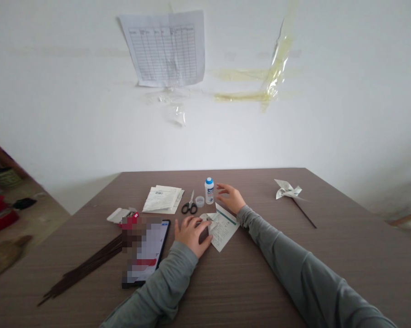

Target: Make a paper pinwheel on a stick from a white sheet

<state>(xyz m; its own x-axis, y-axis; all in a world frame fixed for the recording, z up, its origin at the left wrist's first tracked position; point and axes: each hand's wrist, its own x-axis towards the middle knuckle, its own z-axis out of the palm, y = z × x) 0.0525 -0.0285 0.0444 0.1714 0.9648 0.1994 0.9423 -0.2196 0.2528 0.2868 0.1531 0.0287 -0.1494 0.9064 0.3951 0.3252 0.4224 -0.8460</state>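
Note:
My left hand (191, 234) bends over a partly folded printed paper (222, 228) on the table, its fingertips pressing the folded part down. Some of the fold is hidden under these fingers. My right hand (232, 197) is open beyond the sheet, fingers apart and nothing between them. Just left of its fingertips stands a small white bottle (209, 191) with a blue top; a narrow gap seems to separate them. Beside the bottle are a clear plastic cap (200, 201) and black-handled scissors (189, 207).
A stack of printed papers (161, 199) lies at the back left. Nearer are a small red-and-white box (125, 217), thin dark sticks (85, 266) and a phone (147, 253). A paper pinwheel (287, 190) on a stick rests at right. The wall (246, 141) borders the table's back edge.

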